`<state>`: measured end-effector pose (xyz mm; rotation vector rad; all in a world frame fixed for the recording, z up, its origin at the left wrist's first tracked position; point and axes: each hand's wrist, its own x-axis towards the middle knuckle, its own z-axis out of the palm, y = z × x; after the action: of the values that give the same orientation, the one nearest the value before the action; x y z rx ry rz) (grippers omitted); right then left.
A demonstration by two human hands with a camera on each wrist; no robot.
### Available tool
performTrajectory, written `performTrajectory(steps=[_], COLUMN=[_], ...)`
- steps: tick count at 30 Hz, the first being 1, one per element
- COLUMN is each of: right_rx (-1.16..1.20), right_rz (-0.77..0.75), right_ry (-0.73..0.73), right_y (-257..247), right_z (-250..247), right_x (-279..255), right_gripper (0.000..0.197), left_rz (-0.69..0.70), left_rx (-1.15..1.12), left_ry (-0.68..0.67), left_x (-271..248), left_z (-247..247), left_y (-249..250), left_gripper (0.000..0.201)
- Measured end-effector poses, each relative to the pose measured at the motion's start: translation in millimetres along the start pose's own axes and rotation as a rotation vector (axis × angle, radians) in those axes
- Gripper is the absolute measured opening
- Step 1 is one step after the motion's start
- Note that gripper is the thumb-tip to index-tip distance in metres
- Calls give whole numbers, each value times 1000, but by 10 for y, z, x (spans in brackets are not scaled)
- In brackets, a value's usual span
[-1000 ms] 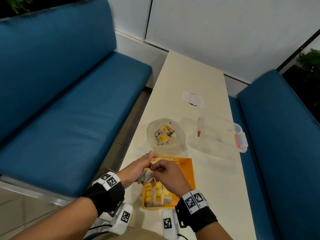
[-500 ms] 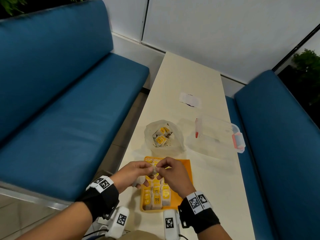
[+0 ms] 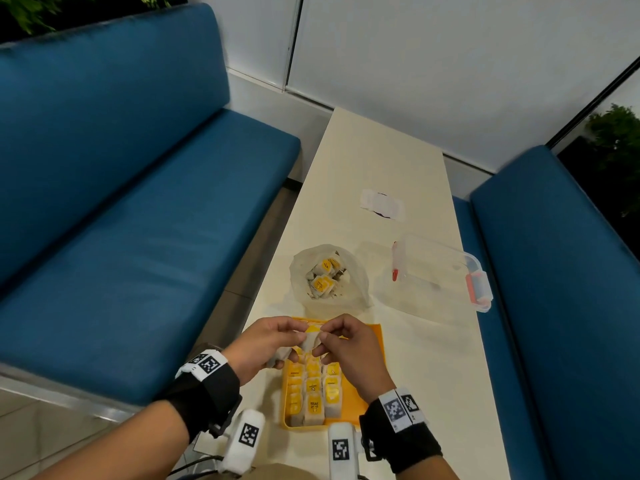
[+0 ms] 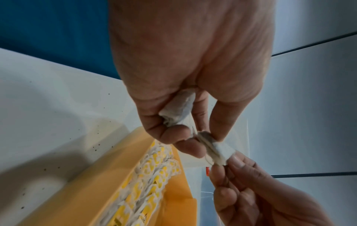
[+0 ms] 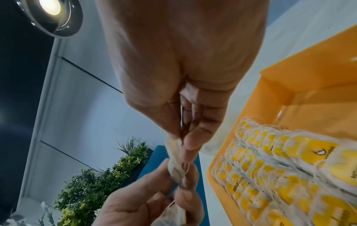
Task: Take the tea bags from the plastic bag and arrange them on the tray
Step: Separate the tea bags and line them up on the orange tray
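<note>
An orange tray [image 3: 372,344] [image 4: 100,180] [image 5: 293,79] sits at the table's near end with several yellow-labelled tea bags [image 3: 313,386] [image 5: 289,175] laid in rows. Above its far left corner both hands hold white tea bags. My left hand [image 3: 273,341] [image 4: 185,134] grips a bunch of them [image 4: 179,110] in its curled fingers. My right hand [image 3: 329,341] [image 5: 183,142] pinches one tea bag [image 3: 311,337] [image 4: 220,151] [image 5: 174,152] at its end, while the left fingertips hold its other end. Beyond the tray a clear plastic bag [image 3: 349,289] lies open with more tea bags [image 3: 323,278] inside.
A clear plastic box [image 3: 440,275] with red clasps stands right of the bag. Farther up the white table [image 3: 426,358] lies a small white packet [image 3: 382,204]. Blue benches [image 3: 138,209] flank the narrow table on both sides.
Both hands have lifted slightly and shifted toward the tray's far left corner. The right hand now pinches one tea bag out from the left hand's bunch.
</note>
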<state>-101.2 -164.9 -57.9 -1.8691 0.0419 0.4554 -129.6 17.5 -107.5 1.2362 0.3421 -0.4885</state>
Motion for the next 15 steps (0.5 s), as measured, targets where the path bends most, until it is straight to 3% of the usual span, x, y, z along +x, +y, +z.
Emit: performTrajectory(steps=[4, 9, 12, 15], right_rx=[-85, -279, -271, -157], right_rz=[1, 255, 321, 357], right_ry=[36, -11, -22, -21], right_y=[-22, -31, -17, -14], right_z=[-4, -117, -200, -240], right_x=[13, 48, 34, 2], right_gripper=[12, 19, 19, 20], left_rz=[-4, 6, 163, 351], left_rx=[15, -9, 250, 626], left_ry=[12, 108, 102, -16], left_x=[-2, -17, -50, -75], left_z=[4, -4, 2, 51], left_y=[17, 27, 26, -8], left_gripper=[19, 17, 12, 29])
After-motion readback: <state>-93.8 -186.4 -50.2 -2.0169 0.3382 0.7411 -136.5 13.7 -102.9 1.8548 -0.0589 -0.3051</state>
